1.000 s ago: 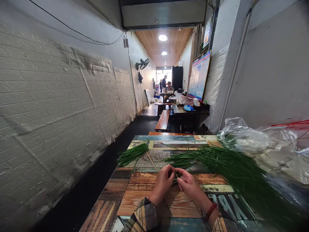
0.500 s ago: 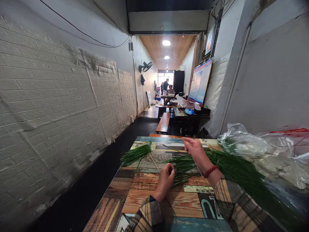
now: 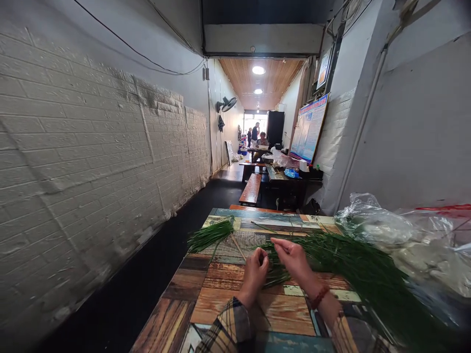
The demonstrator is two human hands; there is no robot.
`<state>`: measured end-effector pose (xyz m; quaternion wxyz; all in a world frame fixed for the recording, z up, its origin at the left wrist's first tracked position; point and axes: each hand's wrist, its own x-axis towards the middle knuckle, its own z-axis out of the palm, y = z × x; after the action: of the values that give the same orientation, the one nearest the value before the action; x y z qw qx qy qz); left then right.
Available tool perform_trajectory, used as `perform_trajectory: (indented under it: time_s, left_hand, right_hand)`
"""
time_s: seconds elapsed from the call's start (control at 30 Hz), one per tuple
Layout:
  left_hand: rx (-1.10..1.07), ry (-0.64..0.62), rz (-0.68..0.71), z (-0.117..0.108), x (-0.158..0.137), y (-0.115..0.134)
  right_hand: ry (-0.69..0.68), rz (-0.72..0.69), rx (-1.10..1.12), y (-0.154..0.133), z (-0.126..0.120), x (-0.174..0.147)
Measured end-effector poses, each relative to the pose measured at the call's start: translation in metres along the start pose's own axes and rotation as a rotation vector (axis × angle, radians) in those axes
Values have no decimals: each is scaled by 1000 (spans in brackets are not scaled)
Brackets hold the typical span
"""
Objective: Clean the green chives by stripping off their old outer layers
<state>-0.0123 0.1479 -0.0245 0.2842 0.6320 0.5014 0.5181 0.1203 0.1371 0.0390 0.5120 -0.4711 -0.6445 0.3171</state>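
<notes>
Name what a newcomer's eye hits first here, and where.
Probably the long heap of green stalks sprawling over the right side of the patchwork-patterned table, with clear plastic bags beside it at the picture's right. Next, the left hand and right hand, close together over the table's middle, and a smaller green bundle at its left edge.

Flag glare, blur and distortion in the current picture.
Head view, background: far doorway washed out, nearer ceiling light glaring white; head view, lower right: green stalks turning dark and blurry; head view, left edge: brick-patterned wall looks stretched.
</notes>
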Motion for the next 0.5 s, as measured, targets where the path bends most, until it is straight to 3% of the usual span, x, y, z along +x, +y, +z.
perform_trajectory:
  time_s: [0.17, 0.37, 0.5]
  left_hand:
    - [27, -12, 5, -1, 0, 2]
    - [-20, -34, -40, -1, 1, 5]
    - [0, -31, -33, -2, 2, 7]
  right_hand:
    - [-70, -107, -131, 12, 2, -5]
    - [213, -126, -79, -42, -35, 76]
    - [245, -124, 23, -63, -51, 103]
